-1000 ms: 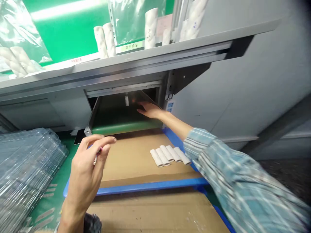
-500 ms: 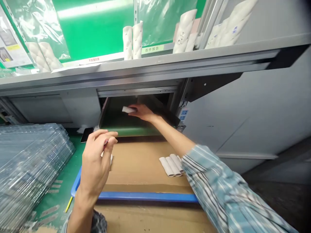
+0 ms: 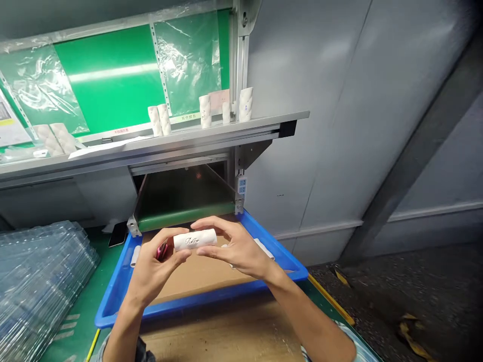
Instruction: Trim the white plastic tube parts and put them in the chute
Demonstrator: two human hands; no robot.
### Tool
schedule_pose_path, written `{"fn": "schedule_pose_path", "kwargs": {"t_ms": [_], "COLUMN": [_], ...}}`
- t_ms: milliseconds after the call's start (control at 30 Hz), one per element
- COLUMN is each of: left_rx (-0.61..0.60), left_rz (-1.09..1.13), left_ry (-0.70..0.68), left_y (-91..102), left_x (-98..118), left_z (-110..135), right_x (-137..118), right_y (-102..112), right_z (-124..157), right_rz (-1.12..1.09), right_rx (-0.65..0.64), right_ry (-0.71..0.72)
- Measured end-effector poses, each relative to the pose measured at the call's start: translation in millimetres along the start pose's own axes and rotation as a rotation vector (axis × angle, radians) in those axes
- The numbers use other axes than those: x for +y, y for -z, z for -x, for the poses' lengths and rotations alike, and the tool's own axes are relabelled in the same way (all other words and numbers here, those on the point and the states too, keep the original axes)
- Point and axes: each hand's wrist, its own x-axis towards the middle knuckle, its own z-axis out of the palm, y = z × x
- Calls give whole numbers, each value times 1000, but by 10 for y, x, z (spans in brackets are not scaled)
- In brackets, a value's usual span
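Note:
A short white tube (image 3: 195, 240) with dark script lettering lies level between my two hands, above the blue tray (image 3: 169, 311). My left hand (image 3: 153, 264) pinches its left end between thumb and fingers. A small pink and dark object (image 3: 162, 251) is tucked in the same palm; its kind is hidden. At the other end, my right hand (image 3: 241, 249) grips the tube from above and below. More white tubes lie in the tray: one (image 3: 135, 256) left of my left hand, others (image 3: 264, 249) partly behind my right hand.
Behind the tray a green conveyor belt (image 3: 184, 201) comes out under a metal shelf (image 3: 211, 131). Upright white tubes (image 3: 205, 110) stand on that shelf. At left are stacked clear plastic trays (image 3: 49, 286) and a phone (image 3: 118, 234). A power socket (image 3: 242, 186) hangs beside the belt.
My right hand has come back from the belt with a white tube. My left hand now holds the tube's other end. The view has swung to the right.

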Motion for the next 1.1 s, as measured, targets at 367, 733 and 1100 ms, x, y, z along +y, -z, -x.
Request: {"fn": "schedule_pose_path", "kwargs": {"t_ms": [367,733,1100], "left_rx": [26,80,83], "left_rz": [-76,-197,-209], "left_ry": [-5,-111,-166], "left_y": [-43,-12,-10], "left_x": [-3,-30,-16], "left_z": [-17,-18,-24], "right_x": [75,73,72], "right_y": [51,47,42], "right_z": [-49,-27,2], "right_rz": [-126,-154,-199], "right_rx": [-54,-60,-54], "right_ry": [-111,-102,-135]}}
